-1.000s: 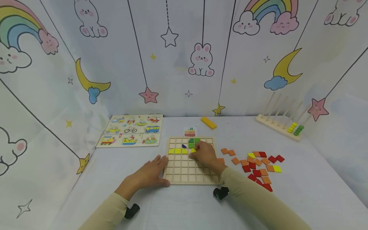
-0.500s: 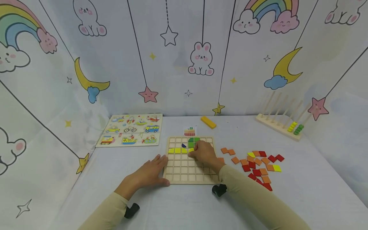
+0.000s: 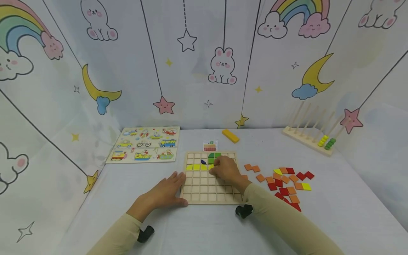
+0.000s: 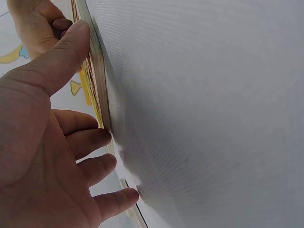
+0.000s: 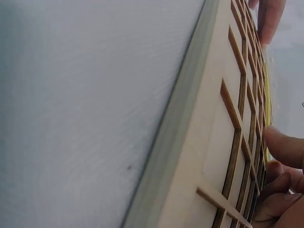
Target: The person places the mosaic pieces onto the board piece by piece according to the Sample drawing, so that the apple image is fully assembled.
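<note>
A square wooden grid board [image 3: 204, 189] lies on the white table, with a row of yellow tiles [image 3: 196, 167] in its upper part. Green pieces [image 3: 214, 156] and a small dark blue piece [image 3: 203, 162] sit above that row. My right hand [image 3: 227, 170] pinches a yellow tile [image 3: 211, 166] with thumb and fingers at the row's right end, partly hiding it. My left hand [image 3: 165, 191] rests along the board's left edge, fingers extended; in the left wrist view its thumb [image 4: 71, 50] and fingertips touch the board's side.
Loose orange, red and yellow tiles [image 3: 283, 191] lie scattered right of the board. Behind it are a small picture card [image 3: 210, 145] and a yellow block [image 3: 231, 136]. A picture puzzle board [image 3: 143, 145] stands back left, a wooden peg stand with beads [image 3: 307, 141] back right.
The yellow tile at my right fingertips has shifted slightly left, up against the row of yellow tiles. My left hand has stayed in place.
</note>
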Motion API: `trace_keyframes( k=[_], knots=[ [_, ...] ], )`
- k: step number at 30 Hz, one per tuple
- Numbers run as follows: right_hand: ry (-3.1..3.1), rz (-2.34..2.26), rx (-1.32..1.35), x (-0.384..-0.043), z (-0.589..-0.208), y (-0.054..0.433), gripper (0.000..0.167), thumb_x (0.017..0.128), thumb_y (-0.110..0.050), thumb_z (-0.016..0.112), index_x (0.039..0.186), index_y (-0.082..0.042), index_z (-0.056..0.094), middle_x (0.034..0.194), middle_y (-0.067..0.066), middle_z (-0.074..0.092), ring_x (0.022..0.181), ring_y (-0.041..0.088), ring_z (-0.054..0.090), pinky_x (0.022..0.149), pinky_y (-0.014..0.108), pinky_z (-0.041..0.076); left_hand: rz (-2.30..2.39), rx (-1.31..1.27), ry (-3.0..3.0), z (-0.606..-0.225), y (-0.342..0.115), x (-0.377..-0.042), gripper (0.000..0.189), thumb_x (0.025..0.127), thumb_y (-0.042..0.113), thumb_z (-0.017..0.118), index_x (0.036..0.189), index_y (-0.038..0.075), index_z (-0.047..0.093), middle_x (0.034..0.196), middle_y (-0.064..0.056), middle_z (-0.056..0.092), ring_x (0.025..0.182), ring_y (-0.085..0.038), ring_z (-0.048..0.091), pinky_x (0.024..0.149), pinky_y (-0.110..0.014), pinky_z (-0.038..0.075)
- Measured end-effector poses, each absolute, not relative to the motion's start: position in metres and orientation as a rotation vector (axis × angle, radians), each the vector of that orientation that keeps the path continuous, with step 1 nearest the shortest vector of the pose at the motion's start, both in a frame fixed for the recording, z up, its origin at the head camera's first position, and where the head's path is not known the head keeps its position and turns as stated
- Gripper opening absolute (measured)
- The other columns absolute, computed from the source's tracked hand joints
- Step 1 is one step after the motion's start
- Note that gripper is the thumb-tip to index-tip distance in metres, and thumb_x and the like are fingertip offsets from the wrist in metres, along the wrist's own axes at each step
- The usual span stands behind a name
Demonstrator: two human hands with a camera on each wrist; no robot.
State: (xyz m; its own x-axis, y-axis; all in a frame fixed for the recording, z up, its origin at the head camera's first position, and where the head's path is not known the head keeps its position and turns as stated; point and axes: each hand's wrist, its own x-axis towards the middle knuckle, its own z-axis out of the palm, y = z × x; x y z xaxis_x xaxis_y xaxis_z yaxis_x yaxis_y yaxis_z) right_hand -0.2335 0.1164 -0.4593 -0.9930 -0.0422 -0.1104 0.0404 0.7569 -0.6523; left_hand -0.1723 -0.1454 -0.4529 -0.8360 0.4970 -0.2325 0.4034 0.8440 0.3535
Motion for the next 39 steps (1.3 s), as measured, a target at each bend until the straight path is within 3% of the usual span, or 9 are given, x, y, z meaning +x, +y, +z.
trace_keyframes(
  k=[5, 11, 16, 24, 28, 32, 39],
  knots=[
    [2.819, -1.092, -0.040, -0.233, -0.461, 0.120, 0.027, 0.087, -0.021, 0.081, 0.111, -0.011, 0.073, 0.109, 0.004, 0.070, 0.094, 0.019, 0.063, 0.084, 0.039, 0.055, 0.414, 0.667, 2.707, -0.452, -0.145, -0.174, 0.099, 0.084, 0.052, 0.079, 0.160, 0.008, 0.033, 0.166, -0.008, 0.031, 0.156, -0.032, 0.020, 0.121, -0.061, 0.026],
    [2.736, -1.241, -0.049, -0.229, -0.450, 0.140, 0.038, 0.088, -0.020, 0.080, 0.123, -0.011, 0.069, 0.100, 0.005, 0.067, 0.085, 0.020, 0.060, 0.072, 0.034, 0.052, 0.427, 0.677, 2.695, -0.449, -0.143, -0.173, 0.098, 0.085, 0.052, 0.079, 0.160, 0.008, 0.033, 0.167, -0.009, 0.030, 0.156, -0.033, 0.019, 0.121, -0.061, 0.025],
    [2.629, -1.425, -0.033, -0.230, -0.432, 0.185, 0.058, 0.093, -0.022, 0.076, 0.146, -0.014, 0.054, 0.109, 0.010, 0.062, 0.092, 0.027, 0.058, 0.072, 0.032, 0.050, 0.415, 0.686, 2.700, -0.447, -0.141, -0.172, 0.098, 0.085, 0.052, 0.079, 0.159, 0.008, 0.034, 0.167, -0.009, 0.030, 0.156, -0.033, 0.020, 0.121, -0.061, 0.026],
    [2.652, -1.460, 0.026, -0.232, -0.415, 0.280, 0.073, 0.097, -0.032, 0.072, 0.159, -0.017, 0.036, 0.128, 0.020, 0.057, 0.103, 0.039, 0.056, 0.080, 0.042, 0.055, 0.425, 0.663, 2.718, -0.447, -0.151, -0.168, 0.098, 0.084, 0.051, 0.080, 0.159, 0.007, 0.035, 0.166, -0.009, 0.032, 0.156, -0.034, 0.020, 0.120, -0.062, 0.026],
    [2.663, -1.363, 0.089, -0.221, -0.414, 0.324, 0.077, 0.098, -0.036, 0.070, 0.161, -0.014, 0.031, 0.126, 0.022, 0.054, 0.101, 0.039, 0.057, 0.078, 0.038, 0.059, 0.434, 0.679, 2.715, -0.445, -0.149, -0.170, 0.098, 0.084, 0.050, 0.080, 0.159, 0.007, 0.034, 0.166, -0.009, 0.031, 0.156, -0.035, 0.020, 0.120, -0.063, 0.025],
    [2.632, -1.243, 0.105, -0.211, -0.430, 0.353, 0.068, 0.099, -0.033, 0.068, 0.155, -0.006, 0.040, 0.118, 0.020, 0.056, 0.096, 0.032, 0.059, 0.079, 0.034, 0.059, 0.447, 0.675, 2.705, -0.448, -0.148, -0.169, 0.097, 0.084, 0.049, 0.081, 0.159, 0.007, 0.035, 0.166, -0.009, 0.032, 0.156, -0.035, 0.019, 0.120, -0.063, 0.025],
    [2.648, -1.156, 0.116, -0.196, -0.435, 0.395, 0.053, 0.101, -0.031, 0.065, 0.143, -0.002, 0.052, 0.113, 0.017, 0.061, 0.089, 0.028, 0.058, 0.069, 0.033, 0.054, 0.432, 0.691, 2.712, -0.452, -0.145, -0.169, 0.097, 0.085, 0.052, 0.079, 0.159, 0.008, 0.034, 0.166, -0.008, 0.031, 0.156, -0.034, 0.019, 0.121, -0.062, 0.026]
  ],
)
